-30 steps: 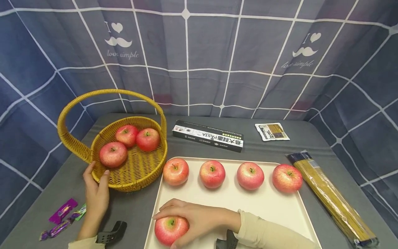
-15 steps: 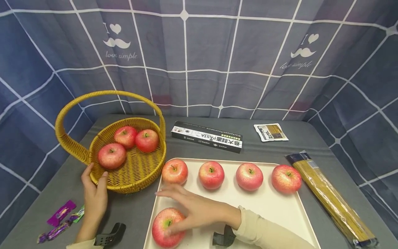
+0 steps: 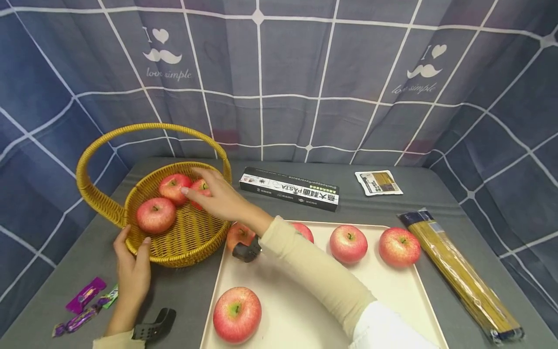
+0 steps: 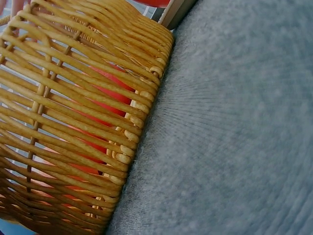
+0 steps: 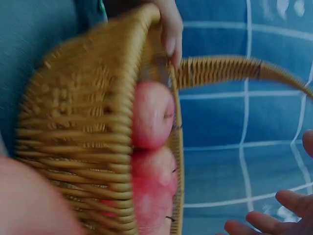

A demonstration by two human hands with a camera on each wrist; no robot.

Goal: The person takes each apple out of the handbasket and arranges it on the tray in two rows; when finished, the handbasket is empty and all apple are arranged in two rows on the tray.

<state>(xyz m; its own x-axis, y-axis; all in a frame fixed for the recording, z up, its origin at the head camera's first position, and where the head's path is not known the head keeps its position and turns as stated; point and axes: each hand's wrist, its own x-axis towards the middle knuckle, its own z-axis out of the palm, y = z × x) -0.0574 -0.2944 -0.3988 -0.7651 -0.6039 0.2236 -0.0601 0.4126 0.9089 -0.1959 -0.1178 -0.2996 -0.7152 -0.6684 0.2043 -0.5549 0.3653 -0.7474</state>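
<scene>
A yellow wicker basket (image 3: 187,257) with a tall handle stands at the left and holds three red apples. Its near left rim is gripped by my left hand (image 3: 132,271), thumb over the edge. Above the basket's right side, my right hand (image 3: 220,194) has its fingers spread and overlaps the right apple (image 3: 202,186) in the head view. The other two, a front apple (image 3: 155,215) and a back apple (image 3: 175,189), lie beside it. Loose, parted fingers (image 5: 288,203) of the right hand show in the right wrist view. Through the weave, red shows in the left wrist view.
A cream tray (image 3: 283,315) bears one apple (image 3: 237,315) at front left and several along the back, two partly covered by my right arm. Behind lie a pasta box (image 3: 287,189) and a small packet (image 3: 378,182); spaghetti (image 3: 462,276) lies right, wrapped candies (image 3: 85,295) left.
My right hand has let go of the front-left tray apple, which stays on the tray, and moved up and left over the basket. My left hand stays at the basket rim.
</scene>
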